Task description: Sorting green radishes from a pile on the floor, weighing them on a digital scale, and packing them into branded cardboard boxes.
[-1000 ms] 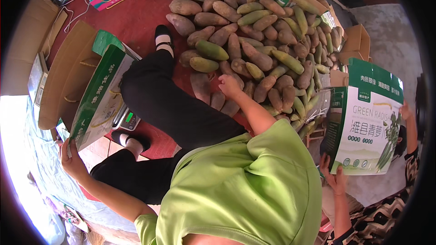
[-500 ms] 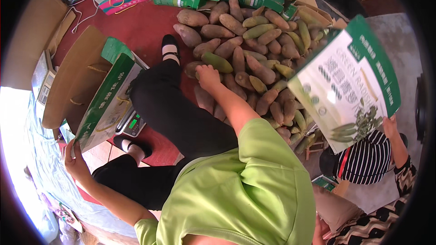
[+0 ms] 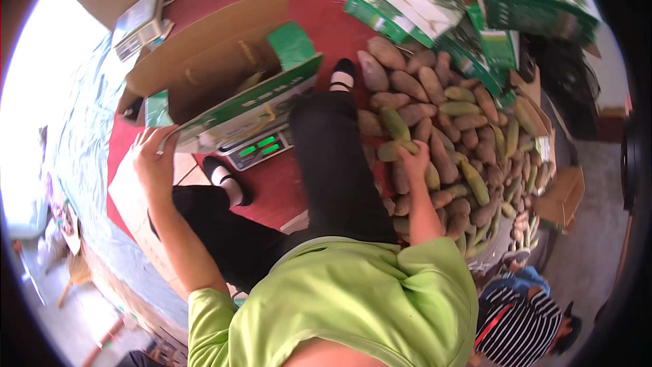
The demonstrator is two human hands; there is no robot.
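My left hand grips the near corner flap of an open cardboard carton with green printed sides, which sits on a digital scale. My right hand reaches into a big pile of long brown and green fruits on the red floor and closes on one greenish fruit at the pile's near edge. My legs in black trousers stretch between the carton and the pile.
Several green and white cartons are stacked beyond the pile. A second scale stands at the far left. A person in a striped top crouches at the lower right, beside a brown carton.
The view has swung, so carton and pile sit more central. The green carton held up at the right is gone from view. My right hand has moved onto a greenish fruit.
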